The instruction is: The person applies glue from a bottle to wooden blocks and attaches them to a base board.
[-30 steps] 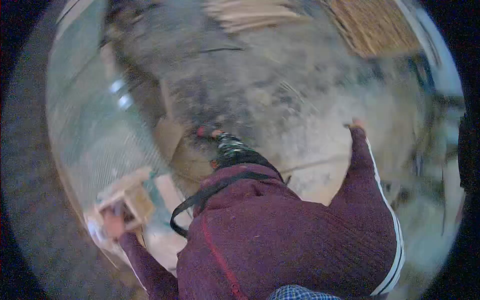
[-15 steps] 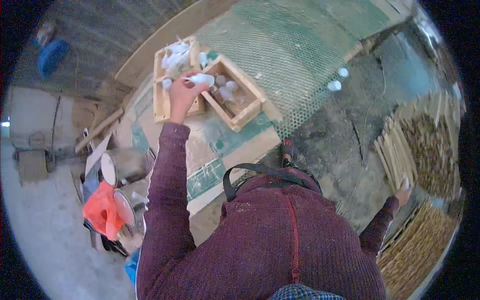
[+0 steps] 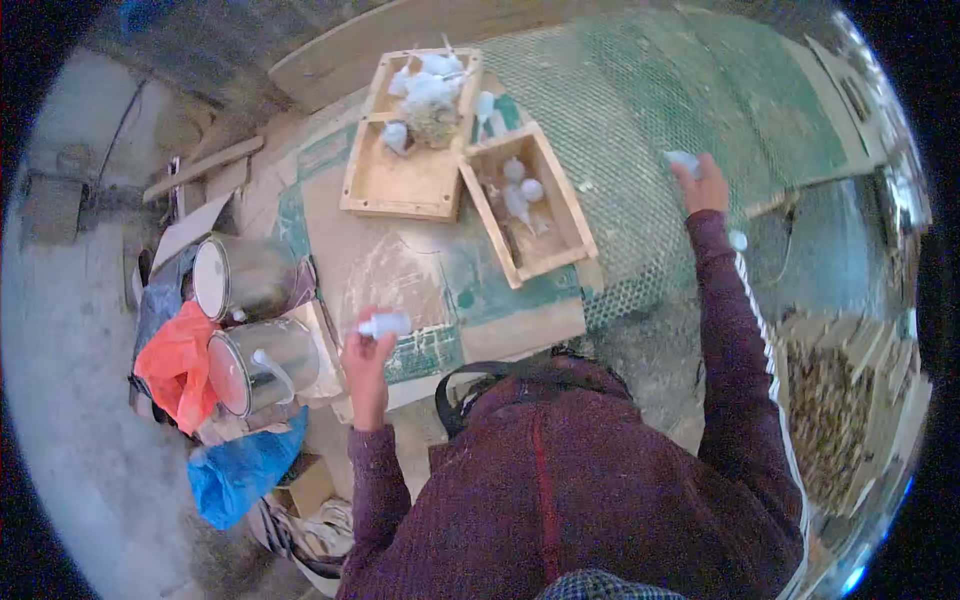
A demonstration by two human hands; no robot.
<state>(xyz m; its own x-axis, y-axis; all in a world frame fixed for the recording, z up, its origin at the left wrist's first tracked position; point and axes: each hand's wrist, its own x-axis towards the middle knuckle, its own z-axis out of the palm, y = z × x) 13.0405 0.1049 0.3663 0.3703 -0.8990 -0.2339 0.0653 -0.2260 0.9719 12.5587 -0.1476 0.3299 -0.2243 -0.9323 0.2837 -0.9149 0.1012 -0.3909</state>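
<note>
My left hand point(image 3: 366, 352) is closed around a small white piece point(image 3: 386, 324), held low over the paint-stained board point(image 3: 400, 270). My right hand point(image 3: 704, 184) reaches out over the green mesh point(image 3: 640, 110) and grips another small white piece point(image 3: 682, 159). Two shallow wooden trays lie ahead: the left tray point(image 3: 405, 185) holds a heap of white pieces at its far end, the right tray point(image 3: 560, 235) holds a few. One more white piece point(image 3: 738, 241) lies on the mesh beside my right sleeve.
Two metal cans point(image 3: 255, 365) stand at the left beside an orange bag point(image 3: 178, 362) and a blue bag point(image 3: 243, 468). Bundles of thin sticks point(image 3: 840, 410) are stacked at the right. Planks point(image 3: 200, 165) lie on the concrete floor at the far left.
My left hand has come back from the trays toward my body, still holding a white piece. My right hand has swung from the stick bundles up onto the mesh and now grips a white piece.
</note>
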